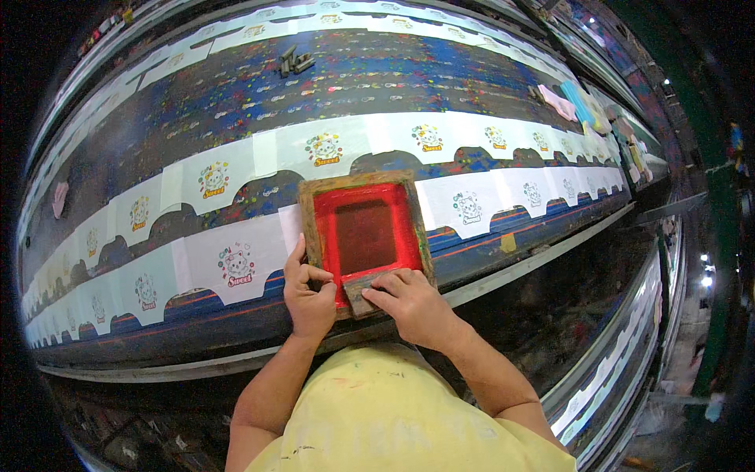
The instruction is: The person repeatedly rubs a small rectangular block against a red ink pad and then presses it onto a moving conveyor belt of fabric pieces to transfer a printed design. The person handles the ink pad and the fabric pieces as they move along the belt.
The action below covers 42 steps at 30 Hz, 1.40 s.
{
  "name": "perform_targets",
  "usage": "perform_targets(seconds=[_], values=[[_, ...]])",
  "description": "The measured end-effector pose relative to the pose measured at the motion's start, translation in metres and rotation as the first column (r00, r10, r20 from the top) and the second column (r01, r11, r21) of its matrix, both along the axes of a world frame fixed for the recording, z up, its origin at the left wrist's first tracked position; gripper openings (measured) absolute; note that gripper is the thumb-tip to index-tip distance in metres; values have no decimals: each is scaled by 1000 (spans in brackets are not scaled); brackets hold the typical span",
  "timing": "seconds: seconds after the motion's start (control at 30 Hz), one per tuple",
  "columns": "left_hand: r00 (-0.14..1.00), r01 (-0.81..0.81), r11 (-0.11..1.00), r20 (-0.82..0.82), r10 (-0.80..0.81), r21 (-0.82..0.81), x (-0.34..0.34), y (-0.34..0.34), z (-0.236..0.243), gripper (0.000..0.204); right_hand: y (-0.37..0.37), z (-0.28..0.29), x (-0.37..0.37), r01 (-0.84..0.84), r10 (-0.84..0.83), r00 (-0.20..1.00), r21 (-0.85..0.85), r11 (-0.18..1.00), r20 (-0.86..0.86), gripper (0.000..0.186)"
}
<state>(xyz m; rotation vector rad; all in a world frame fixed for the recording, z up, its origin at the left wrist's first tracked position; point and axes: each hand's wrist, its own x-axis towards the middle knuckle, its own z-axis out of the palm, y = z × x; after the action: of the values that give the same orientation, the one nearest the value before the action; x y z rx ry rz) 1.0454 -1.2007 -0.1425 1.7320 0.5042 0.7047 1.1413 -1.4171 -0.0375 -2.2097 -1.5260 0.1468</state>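
Observation:
A wooden-framed printing screen (363, 186) with a red mesh lies flat on a white fabric piece on the long print table (236, 94). My left hand (308, 293) grips the frame's near left corner. My right hand (413, 303) is closed on a wooden squeegee (359, 296) resting at the near edge of the red mesh. Printed white pieces (236, 263) with a cartoon animal lie to the left, and paler prints (469, 208) lie to the right of the frame.
A second row of printed white pieces (324, 148) runs behind the frame. Small dark blocks (295, 61) sit at the far side. Pink and blue cloths (568, 101) lie at the far right. The paint-speckled table edge (503, 275) runs in front of me.

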Motion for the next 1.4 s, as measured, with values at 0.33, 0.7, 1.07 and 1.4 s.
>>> perform_targets(seconds=[0.33,0.7,1.07,1.4], values=[[997,-15,999,77,18,-34,26,-30,24,22,-93,-29,38,437,-326,876,301,847,-356,43],[987,43,997,160,-32,-63,146,-177,-4,24,-248,-61,134,572,-361,785,366,734,-503,45],[994,-17,992,106,31,-126,172,-210,-10,29,-289,-46,178,440,-310,880,375,816,-359,43],[998,-64,989,-19,62,-130,171,-213,-4,25,-261,-23,178,27,-20,999,255,967,-31,40]])
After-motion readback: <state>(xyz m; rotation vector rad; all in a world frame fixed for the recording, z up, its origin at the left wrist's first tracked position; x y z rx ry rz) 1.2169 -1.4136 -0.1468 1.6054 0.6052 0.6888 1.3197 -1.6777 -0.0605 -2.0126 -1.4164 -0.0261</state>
